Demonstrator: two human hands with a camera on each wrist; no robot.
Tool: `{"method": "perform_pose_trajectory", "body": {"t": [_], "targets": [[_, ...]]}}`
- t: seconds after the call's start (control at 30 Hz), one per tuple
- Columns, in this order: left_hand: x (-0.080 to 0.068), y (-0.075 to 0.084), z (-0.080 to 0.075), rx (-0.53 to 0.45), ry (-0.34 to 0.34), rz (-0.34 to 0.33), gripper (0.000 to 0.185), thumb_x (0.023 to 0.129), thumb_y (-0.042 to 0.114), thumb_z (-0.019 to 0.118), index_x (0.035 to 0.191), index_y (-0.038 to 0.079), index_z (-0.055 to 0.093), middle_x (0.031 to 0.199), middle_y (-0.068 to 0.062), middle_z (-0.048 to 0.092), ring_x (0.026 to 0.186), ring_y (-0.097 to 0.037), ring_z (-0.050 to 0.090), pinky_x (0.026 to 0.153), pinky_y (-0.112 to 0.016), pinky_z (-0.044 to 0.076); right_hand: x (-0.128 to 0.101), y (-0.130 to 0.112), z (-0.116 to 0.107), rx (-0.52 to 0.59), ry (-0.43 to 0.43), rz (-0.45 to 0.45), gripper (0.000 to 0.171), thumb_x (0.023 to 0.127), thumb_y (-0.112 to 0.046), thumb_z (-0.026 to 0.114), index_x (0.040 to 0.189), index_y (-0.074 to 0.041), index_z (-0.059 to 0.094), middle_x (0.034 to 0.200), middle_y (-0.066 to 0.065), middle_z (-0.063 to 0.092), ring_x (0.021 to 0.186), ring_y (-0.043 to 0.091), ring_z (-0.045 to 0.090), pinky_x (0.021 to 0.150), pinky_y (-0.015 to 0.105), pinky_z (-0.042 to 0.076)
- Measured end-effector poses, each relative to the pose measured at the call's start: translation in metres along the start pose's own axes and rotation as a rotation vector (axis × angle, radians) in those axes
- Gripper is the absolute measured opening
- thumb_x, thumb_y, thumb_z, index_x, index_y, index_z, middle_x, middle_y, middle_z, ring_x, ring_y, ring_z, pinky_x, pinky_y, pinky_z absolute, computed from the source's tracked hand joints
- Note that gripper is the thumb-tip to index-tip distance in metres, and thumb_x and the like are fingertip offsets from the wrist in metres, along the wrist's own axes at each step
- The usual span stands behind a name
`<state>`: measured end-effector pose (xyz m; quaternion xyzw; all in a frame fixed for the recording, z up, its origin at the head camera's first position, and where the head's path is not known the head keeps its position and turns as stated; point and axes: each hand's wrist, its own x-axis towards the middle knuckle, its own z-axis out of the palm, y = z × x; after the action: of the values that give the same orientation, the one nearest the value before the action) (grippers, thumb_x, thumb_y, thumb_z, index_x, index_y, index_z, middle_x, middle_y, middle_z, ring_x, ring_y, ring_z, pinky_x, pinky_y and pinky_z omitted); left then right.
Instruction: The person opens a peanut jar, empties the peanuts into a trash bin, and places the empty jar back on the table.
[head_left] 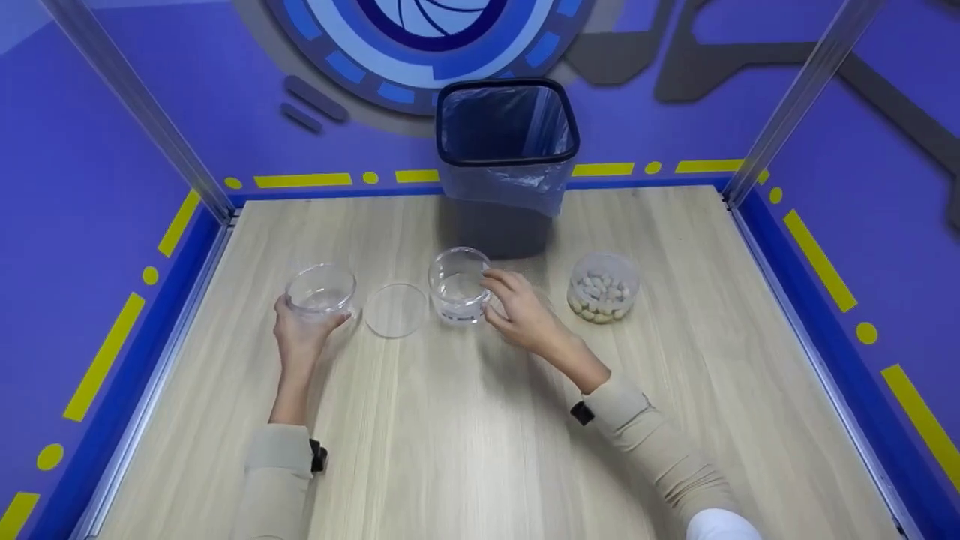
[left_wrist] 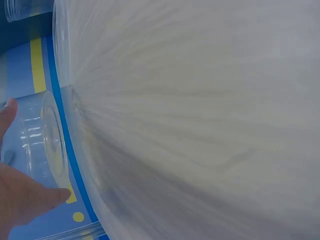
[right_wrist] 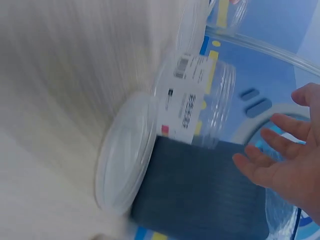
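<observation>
My left hand (head_left: 300, 336) grips a clear plastic jar (head_left: 321, 283) from the near side, thumb and fingers around its wall. Its round base faces the tabletop in the left wrist view. My right hand (head_left: 529, 319) is beside a second clear jar (head_left: 457, 289) in the middle, its fingers spread and loosely bent. In the right wrist view this jar bears a white printed label (right_wrist: 186, 97), and those fingers stand apart from it. A round lid (right_wrist: 126, 155) lies close to the labelled jar, mostly behind the right hand in the head view.
Between the two clear jars a round clear lid (head_left: 396, 310) lies on the wooden table (head_left: 450, 420). Farther right, a third jar (head_left: 602, 279) holds many small pale pieces like nuts or pebbles. A dark bin (head_left: 501, 225) with a clear liner stands at the back wall.
</observation>
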<state>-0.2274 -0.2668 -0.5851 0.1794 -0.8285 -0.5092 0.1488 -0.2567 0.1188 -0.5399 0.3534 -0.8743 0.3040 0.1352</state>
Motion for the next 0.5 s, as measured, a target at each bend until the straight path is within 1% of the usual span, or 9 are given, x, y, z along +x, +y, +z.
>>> {"method": "perform_pose_trajectory", "body": {"t": [0.13,0.27,0.4,0.5], "targets": [[0.0,-0.005,-0.003,0.046,-0.023,-0.041,0.119,0.07,0.02,0.094,0.156,-0.006,0.015,0.155,-0.037,0.03,0.145,-0.05,0.031,0.12,-0.053,0.03,-0.003,-0.005,0.007,0.035,-0.032,-0.001,0.04,0.099,-0.017,0.061,0.133,0.002,0.061,0.139,0.022,0.057,0.13,0.039,0.052,0.111,0.051,0.042],[0.0,-0.007,-0.002,0.038,-0.057,-0.074,0.122,0.07,0.02,0.094,0.156,-0.006,0.013,0.155,-0.039,0.028,0.145,-0.051,0.03,0.12,-0.053,0.03,-0.003,-0.008,0.012,0.032,-0.059,0.002,0.04,0.1,-0.02,0.059,0.135,-0.001,0.06,0.141,0.019,0.056,0.131,0.037,0.051,0.111,0.051,0.042],[0.0,-0.008,0.003,0.014,-0.076,-0.07,0.122,0.07,0.017,0.093,0.156,-0.007,0.01,0.155,-0.041,0.026,0.145,-0.052,0.028,0.121,-0.053,0.027,-0.001,-0.012,0.015,0.032,-0.076,-0.022,0.04,0.101,-0.02,0.059,0.136,-0.001,0.06,0.141,0.019,0.056,0.131,0.037,0.051,0.111,0.05,0.043],[0.0,-0.007,0.012,-0.014,-0.077,-0.065,0.122,0.071,0.014,0.092,0.156,-0.008,0.007,0.156,-0.041,0.023,0.147,-0.051,0.025,0.123,-0.051,0.024,0.001,-0.014,0.016,0.041,-0.073,-0.032,0.039,0.1,-0.018,0.06,0.135,0.0,0.06,0.139,0.021,0.056,0.131,0.037,0.052,0.111,0.048,0.043]]}}
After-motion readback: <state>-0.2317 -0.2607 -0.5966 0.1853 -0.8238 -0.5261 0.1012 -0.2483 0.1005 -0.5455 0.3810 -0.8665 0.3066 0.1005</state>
